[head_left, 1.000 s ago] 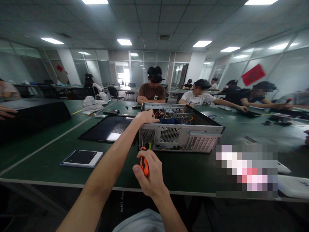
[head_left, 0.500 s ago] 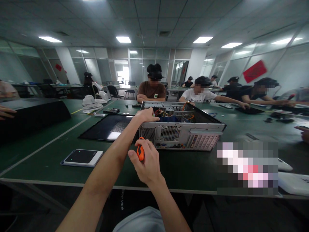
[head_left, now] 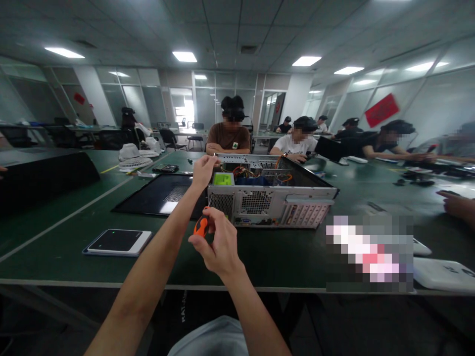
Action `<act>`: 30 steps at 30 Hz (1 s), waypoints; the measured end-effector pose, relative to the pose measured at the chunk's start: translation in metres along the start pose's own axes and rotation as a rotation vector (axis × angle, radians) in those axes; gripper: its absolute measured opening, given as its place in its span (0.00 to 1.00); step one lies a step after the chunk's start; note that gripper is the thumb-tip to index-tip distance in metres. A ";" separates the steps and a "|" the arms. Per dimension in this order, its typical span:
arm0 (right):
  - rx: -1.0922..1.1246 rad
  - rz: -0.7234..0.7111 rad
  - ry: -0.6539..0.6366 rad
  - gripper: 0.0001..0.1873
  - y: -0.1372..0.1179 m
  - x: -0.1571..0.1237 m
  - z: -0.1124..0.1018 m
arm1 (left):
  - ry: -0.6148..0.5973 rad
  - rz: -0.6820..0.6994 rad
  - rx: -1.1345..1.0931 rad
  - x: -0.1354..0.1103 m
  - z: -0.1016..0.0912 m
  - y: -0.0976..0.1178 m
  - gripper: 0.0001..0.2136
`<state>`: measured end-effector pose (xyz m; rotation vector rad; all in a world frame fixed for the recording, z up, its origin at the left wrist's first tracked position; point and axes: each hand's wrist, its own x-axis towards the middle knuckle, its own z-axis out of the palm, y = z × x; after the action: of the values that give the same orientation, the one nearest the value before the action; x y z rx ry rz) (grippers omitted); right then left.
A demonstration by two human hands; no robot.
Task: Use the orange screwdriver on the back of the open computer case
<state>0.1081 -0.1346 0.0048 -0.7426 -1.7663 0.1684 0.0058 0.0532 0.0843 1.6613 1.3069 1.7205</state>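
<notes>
An opened computer case point(head_left: 256, 207) lies on its side before me, its rear panel facing me and coloured cables showing inside. My left hand point(head_left: 203, 172) reaches across to the left edge of the case, fingers bent over the rim near the far corner. Just right of it, a power supply with a bright green label point(head_left: 223, 179) sits in the case. My right hand point(head_left: 220, 242) grips an orange and black screwdriver point(head_left: 201, 226) by its handle. The thin shaft points up toward the left rear corner of the case; whether its tip touches a screw is too small to tell.
The black side panel point(head_left: 148, 200) lies left of the case. Nearer me is a white and black flat device point(head_left: 118, 241). A white fan point(head_left: 133, 160) and a hard drive point(head_left: 166, 168) lie farther back. Other people sit around the green table point(head_left: 274, 262).
My left hand has moved off the power supply to the left rim of the case, uncovering the green label. The screwdriver has tilted, and its shaft now shows. The view has shifted slightly.
</notes>
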 end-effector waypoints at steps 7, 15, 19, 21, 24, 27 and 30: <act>-0.108 -0.361 0.250 0.32 0.032 0.005 0.009 | 0.377 0.307 -0.093 -0.063 -0.002 -0.044 0.21; -0.059 -0.424 0.310 0.28 0.035 0.005 0.006 | 0.317 0.713 0.160 -0.092 -0.002 -0.057 0.21; -0.017 -0.427 0.305 0.24 0.032 0.003 0.009 | 0.288 0.810 0.203 -0.091 -0.011 -0.056 0.18; -0.010 -0.422 0.299 0.25 0.031 0.001 0.011 | 0.299 0.855 0.217 -0.091 -0.011 -0.054 0.17; -0.011 -0.421 0.269 0.28 0.031 -0.001 0.014 | 0.312 0.895 0.243 -0.091 -0.008 -0.051 0.16; -0.027 -0.423 0.251 0.25 0.032 -0.002 0.014 | 0.332 0.892 0.291 -0.092 -0.003 -0.048 0.14; -0.034 -0.428 0.255 0.22 0.033 -0.002 0.013 | 0.347 0.843 0.346 -0.093 0.001 -0.045 0.12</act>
<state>0.1095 -0.1060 -0.0170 -0.3756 -1.6433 -0.2357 0.0117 -0.0009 -0.0035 2.4316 1.1636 2.4413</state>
